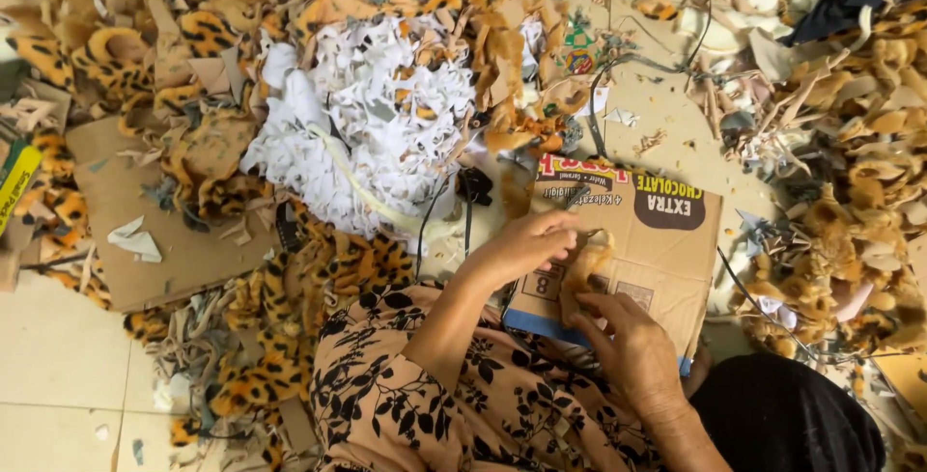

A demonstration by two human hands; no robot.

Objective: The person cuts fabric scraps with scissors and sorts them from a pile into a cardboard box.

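Both hands point(579, 289) pinch tan fur scrap point(585, 264) btwn them, over cardboard box point(666, 250).

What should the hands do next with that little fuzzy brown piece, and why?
Probably trim the fuzzy brown piece a little more. The left hand pinches its top edge, seemingly with a small tool I can't make out, while the right hand grips it from below over the cardboard box. After that it would likely join the scrap piles nearby.
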